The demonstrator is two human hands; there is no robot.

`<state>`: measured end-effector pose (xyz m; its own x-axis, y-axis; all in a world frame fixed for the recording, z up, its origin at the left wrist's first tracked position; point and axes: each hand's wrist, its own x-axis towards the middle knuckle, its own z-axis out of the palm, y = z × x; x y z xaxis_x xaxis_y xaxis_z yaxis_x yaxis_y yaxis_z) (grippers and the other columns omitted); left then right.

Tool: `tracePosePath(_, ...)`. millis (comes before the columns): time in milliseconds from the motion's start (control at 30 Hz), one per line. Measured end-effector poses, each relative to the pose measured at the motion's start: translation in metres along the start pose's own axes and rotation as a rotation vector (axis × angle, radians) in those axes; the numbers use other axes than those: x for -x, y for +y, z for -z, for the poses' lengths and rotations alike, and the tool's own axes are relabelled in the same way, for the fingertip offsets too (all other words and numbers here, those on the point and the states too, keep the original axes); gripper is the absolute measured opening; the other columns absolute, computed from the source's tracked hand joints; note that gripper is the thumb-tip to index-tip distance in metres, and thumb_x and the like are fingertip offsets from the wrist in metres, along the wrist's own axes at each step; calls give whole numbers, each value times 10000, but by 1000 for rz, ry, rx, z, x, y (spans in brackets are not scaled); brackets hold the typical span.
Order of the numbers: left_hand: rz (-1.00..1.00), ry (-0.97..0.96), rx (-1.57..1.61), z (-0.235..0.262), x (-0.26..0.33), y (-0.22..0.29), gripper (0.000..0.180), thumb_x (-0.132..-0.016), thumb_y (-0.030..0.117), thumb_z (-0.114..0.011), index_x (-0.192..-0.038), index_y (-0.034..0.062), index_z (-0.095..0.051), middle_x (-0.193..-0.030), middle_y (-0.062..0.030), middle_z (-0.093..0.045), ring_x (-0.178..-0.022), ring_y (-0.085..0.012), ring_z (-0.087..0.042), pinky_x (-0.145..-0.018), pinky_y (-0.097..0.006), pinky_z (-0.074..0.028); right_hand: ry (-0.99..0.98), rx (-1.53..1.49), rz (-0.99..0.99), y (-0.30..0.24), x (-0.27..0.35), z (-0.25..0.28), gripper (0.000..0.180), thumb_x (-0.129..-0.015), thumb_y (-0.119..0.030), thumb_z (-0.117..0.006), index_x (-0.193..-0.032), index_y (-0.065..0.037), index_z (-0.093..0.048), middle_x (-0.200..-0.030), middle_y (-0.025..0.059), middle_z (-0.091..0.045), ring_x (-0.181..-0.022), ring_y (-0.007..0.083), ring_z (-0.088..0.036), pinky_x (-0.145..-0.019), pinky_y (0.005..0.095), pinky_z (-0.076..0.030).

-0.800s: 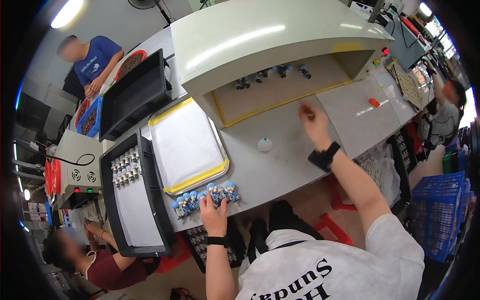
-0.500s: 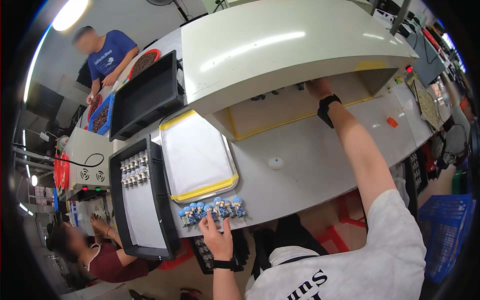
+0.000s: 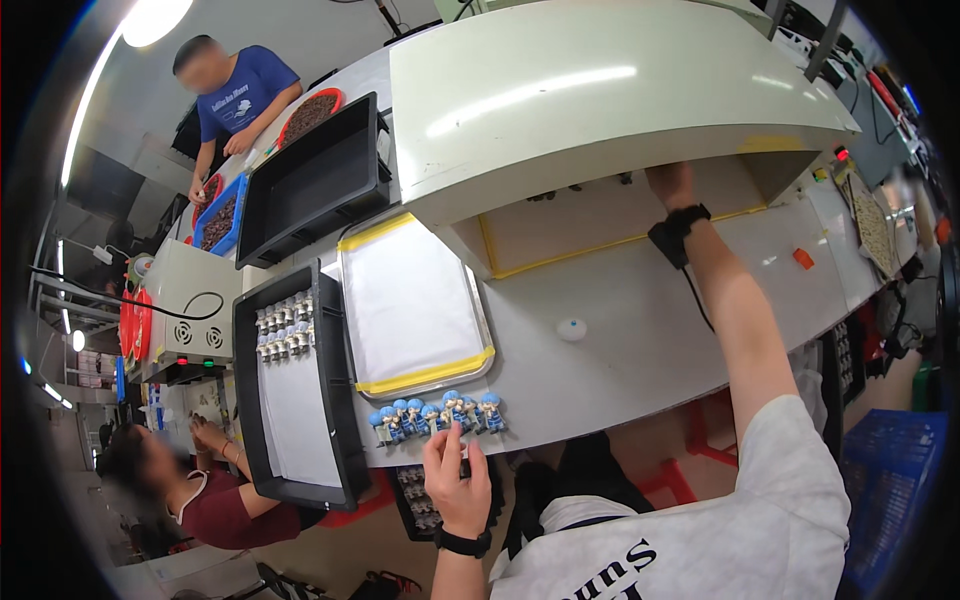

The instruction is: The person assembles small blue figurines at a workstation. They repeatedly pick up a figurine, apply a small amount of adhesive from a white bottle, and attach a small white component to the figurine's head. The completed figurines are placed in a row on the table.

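Fingers (image 3: 453,442) of the left hand (image 3: 462,503) parted and half curled, on the near side of the paper-lined tray (image 3: 415,305), tips right at the row of blue-topped figures (image 3: 432,413), contact unclear. Much nearer to that row than the right hand (image 3: 672,185), reaching under the cream box (image 3: 600,100) beyond and right of the tray, fingers there hidden, grip impossible to tell. Row just off the tray's near edge, ahead of the left fingers, long axis running roughly along that edge. Blue heads pointing toward the tray, feet away from it, each figure's long axis across the row
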<state>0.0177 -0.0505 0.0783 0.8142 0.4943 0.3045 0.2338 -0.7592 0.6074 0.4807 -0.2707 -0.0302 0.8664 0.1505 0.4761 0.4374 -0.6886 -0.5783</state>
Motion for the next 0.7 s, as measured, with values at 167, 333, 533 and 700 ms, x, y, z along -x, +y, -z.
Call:
tracePosePath(167, -5, -139, 392, -7, -16, 28, 236, -820, -52, -589, -1055, -61, -609, -938, -135, -623, -782, -183, -621, -684, -257, -491, -202, -908, -396, -139, 111, 101, 616, -819, 3, -623, -1372, -34, -354, -935, 76, -580, -790, 125, -578, -680, 272, -506)
tracePosePath(333, -158, -327, 629, -17, -19, 44, 249, -833, -34, -597, -1080, -58, -604, -1004, -146, -612, -864, -202, -622, -716, -250, -501, -443, -1236, -506, -249, 222, 135, 591, -824, 10, -644, -1355, -49, -390, -1043, 44, -522, -939, 117, -537, -802, 302, -535)
tracePosePath(533, 92, -438, 864, 3, 6, -2, 291, -808, 16, -670, -1085, -55, -614, -1094, -113, -582, -937, -151, -599, -761, -248, -532, -483, -1307, -620, -304, 294, 111, 569, -846, -13, -628, -1360, -54, -388, -1063, 47, -531, -981, 116, -544, -853, 251, -491)
tracePosePath(700, 167, -443, 881, 16, 23, -41, 245, -794, 61, -690, -1022, -22, -658, -1003, -100, -627, -797, -129, -628, -645, -239, -528, -623, -1316, -875, -328, 319, 111, 505, -905, -66, -561, -1373, -66, -372, -1095, 42, -539, -976, 97, -549, -846, 249, -486)
